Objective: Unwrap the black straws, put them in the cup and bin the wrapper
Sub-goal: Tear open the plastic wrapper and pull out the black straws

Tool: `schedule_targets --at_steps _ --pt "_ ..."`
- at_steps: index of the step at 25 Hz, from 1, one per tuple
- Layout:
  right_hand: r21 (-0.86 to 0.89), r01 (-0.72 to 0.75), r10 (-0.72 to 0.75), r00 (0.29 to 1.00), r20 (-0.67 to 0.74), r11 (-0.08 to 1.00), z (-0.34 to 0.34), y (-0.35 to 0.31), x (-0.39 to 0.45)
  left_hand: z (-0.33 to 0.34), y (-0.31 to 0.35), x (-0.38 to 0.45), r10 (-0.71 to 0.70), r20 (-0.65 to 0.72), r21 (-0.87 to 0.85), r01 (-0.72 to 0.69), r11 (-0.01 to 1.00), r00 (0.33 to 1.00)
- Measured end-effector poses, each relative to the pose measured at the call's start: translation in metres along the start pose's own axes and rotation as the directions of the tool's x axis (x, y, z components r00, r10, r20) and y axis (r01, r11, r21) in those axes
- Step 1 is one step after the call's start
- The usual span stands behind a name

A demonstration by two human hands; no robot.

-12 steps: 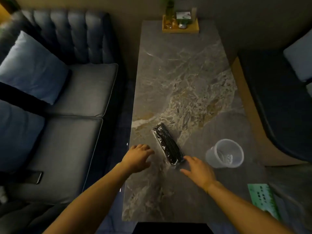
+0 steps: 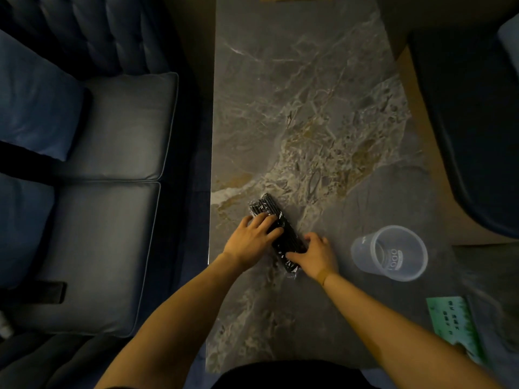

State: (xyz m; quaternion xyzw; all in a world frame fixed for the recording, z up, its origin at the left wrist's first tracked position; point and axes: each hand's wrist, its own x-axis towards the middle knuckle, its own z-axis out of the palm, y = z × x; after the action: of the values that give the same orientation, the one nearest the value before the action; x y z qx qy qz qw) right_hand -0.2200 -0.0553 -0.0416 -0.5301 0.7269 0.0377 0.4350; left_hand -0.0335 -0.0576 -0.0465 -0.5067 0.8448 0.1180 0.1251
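1. The pack of black straws [image 2: 276,233] lies flat on the marble counter [image 2: 323,122], near its left edge, and it points diagonally from upper left to lower right. It is still inside its clear wrapper [image 2: 292,273], which sticks out a little at the near end.
2. The left hand [image 2: 252,238] rests on the middle of the pack. Its fingers [image 2: 266,220] are spread and lie across the straws; they press from above and do not close around the pack.
3. The right hand [image 2: 316,255] touches the near end of the pack from the right side. The thumb lies along the edge of the pack, and the other fingers are curled loosely; I cannot tell if they really pinch the wrapper.
4. The clear plastic cup [image 2: 391,252] stands upright on the counter, to the right of the hands and apart from the pack.
5. A green printed card [image 2: 455,324] lies near the right corner of the counter.
6. A blue sofa [image 2: 112,192] stands to the left of the counter, and a dark phone [image 2: 50,292] lies on its seat.
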Motion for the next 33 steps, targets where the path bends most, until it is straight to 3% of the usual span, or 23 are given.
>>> schedule_targets --at_steps 5,11,18,22,27,30,33 --pt "0.262 -0.116 0.103 0.993 0.064 0.958 0.004 -0.002 0.011 0.005 -0.003 0.0 -0.014 -0.053 -0.018 0.013 1.0 0.998" --pt "0.501 -0.278 0.135 0.944 0.302 0.82 -0.007 -0.016 0.002 0.008 -0.005 -0.005 0.0 -0.084 -0.062 -0.006 0.998 0.996" --pt "0.698 -0.198 -0.108 0.923 0.369 0.688 -0.038 -0.028 -0.03 -0.008 -0.008 -0.019 0.052 -0.212 -0.119 -0.078 0.99 0.976" --pt "0.737 -0.118 -0.202 0.922 0.329 0.665 -0.063 -0.04 -0.049 -0.033 0.001 -0.034 -0.024 -0.322 -0.295 -0.076 0.953 0.947" --pt "0.816 -0.125 -0.255 0.914 0.317 0.564 -0.083 -0.05 -0.081 -0.072 0.019 -0.056 -0.147 -0.356 -0.442 -0.028 0.897 0.923" --pt "0.849 -0.046 -0.347 0.9 0.263 0.526 -0.091 -0.05 -0.101 -0.091 0.032 -0.069 -0.253 -0.301 -0.585 0.031 0.81 0.919" --pt "0.802 0.146 -0.428 0.892 0.146 0.579 -0.092 -0.048 -0.122 -0.102 0.045 -0.083 -0.364 -0.211 -0.846 0.017 0.533 0.907"
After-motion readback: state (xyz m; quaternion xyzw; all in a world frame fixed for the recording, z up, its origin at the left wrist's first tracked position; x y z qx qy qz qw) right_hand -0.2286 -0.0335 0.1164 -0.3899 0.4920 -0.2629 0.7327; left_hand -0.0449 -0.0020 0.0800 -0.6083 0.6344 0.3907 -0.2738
